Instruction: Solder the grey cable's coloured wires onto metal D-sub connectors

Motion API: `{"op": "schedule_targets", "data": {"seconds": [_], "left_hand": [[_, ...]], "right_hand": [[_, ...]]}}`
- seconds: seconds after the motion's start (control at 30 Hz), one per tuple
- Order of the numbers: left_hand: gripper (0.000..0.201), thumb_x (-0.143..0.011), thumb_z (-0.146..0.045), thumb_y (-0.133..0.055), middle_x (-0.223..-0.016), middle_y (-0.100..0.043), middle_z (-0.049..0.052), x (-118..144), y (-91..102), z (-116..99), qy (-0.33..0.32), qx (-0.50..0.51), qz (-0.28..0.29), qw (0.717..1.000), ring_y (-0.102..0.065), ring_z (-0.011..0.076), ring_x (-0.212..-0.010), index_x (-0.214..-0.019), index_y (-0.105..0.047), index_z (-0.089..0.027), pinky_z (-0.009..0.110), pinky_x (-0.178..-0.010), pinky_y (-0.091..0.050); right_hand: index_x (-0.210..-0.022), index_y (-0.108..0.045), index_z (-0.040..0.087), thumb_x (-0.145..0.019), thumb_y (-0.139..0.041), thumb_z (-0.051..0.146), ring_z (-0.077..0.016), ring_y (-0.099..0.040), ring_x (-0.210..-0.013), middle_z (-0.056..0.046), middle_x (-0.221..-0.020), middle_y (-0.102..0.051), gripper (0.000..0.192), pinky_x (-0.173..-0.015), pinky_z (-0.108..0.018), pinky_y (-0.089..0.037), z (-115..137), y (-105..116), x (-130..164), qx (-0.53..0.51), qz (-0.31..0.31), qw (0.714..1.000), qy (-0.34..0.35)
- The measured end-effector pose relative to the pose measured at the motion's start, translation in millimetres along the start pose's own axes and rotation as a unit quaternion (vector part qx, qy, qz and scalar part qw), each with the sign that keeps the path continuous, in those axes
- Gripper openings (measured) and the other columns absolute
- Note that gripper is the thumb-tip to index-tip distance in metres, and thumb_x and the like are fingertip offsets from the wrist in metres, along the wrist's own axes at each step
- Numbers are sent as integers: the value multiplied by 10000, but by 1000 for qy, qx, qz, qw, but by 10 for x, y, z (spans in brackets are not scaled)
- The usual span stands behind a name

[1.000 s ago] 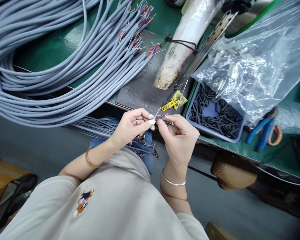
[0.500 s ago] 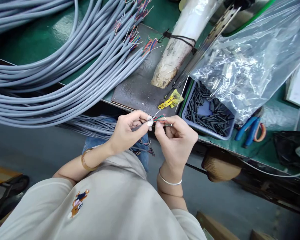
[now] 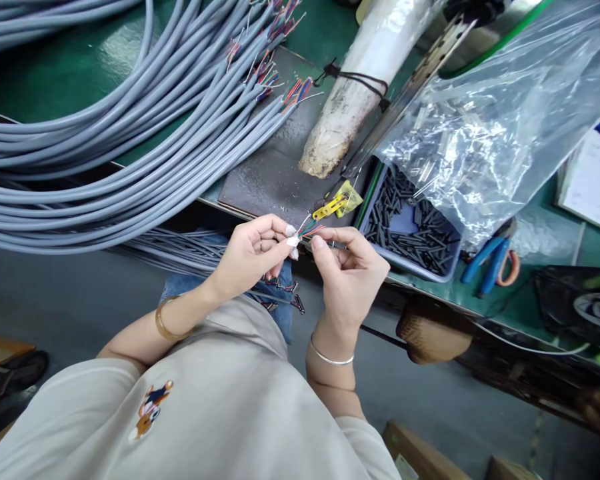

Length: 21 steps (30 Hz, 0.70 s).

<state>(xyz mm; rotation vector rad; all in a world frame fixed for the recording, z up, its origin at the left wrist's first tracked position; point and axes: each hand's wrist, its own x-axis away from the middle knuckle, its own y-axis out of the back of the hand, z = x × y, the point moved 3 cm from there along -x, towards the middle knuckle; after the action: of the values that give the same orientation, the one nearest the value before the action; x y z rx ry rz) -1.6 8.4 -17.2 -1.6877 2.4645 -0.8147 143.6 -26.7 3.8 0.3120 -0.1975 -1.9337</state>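
Head view. The left hand (image 3: 253, 253) was closed around the end of one gray cable (image 3: 280, 251), thumb and forefinger pinching it just where the thin colored wires (image 3: 311, 229) fanned out of its jacket. The right hand (image 3: 347, 270) was closed too, its fingertips meeting the left hand's at those wires; whether it also held a small sleeve could not be told, since the fingers hid that spot. Both hands were held just off the near edge of the table (image 3: 70, 73), above the person's lap.

On the lap, below the hands, lay several cable ends (image 3: 285, 297) that already carried short dark sleeves, which suggested that part of the batch had been worked. On the table a large bundle of gray cables (image 3: 130, 153) was coiled, its stripped ends (image 3: 280, 80) showing bare colored wires with no sleeves, so by this view much of the batch was left.

Near the right hand stood a blue tray (image 3: 410, 230) filled with short black tubes, partly under a clear plastic bag (image 3: 490, 133) of small metal parts. A yellow clip (image 3: 333, 205) lay on a dark metal plate (image 3: 270, 180), beside a wrapped roll (image 3: 360, 87). Blue-handled cutters (image 3: 487, 261) rested to the right of the tray.
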Motion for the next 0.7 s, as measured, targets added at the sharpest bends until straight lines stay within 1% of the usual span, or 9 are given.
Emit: {"op": "schedule_targets", "data": {"seconds": [0.17, 0.4, 0.57, 0.7], "left_hand": [[228, -767, -194, -798, -636, -645, -56, -13, -12, 16, -4, -9, -2, 1000, -515, 17, -405, -863, -598, -139, 114, -376, -415], [194, -798, -229, -759, -609, -610, -61, 2, -38, 1, -22, -29, -16, 999, -505, 13, -409, -859, -598, -140, 107, -386, -406], [161, -803, -207, -737, -597, -584, -66, 14, -58, 3, -34, -41, -19, 998, -504, 13, -423, -850, -598, -139, 104, -401, -417], [145, -806, -195, -722, -611, -589, -62, 18, -66, 2, -29, -43, -12, 999, -508, 19, -427, -855, -597, -140, 111, -395, -423]], "right_hand": [[-836, -744, 202, -848, -728, 255, -40, -347, -495, 21, -771, -667, 56, -461, -242, -241, -30, -5, -37, -14, -6, 1000, 1], [-783, -725, 197, -841, -703, 239, -62, -432, -528, 20, -719, -629, 75, -467, -239, -256, -52, 17, -14, 4, -18, 1000, -1], [-828, -742, 203, -846, -722, 248, -51, -407, -520, 15, -777, -668, 53, -467, -240, -253, -53, 20, -21, 0, -13, 1000, 8], [-807, -738, 204, -838, -727, 239, -46, -379, -508, 28, -741, -644, 48, -467, -237, -248, -68, 24, -37, -8, -13, 1000, 2]]}}
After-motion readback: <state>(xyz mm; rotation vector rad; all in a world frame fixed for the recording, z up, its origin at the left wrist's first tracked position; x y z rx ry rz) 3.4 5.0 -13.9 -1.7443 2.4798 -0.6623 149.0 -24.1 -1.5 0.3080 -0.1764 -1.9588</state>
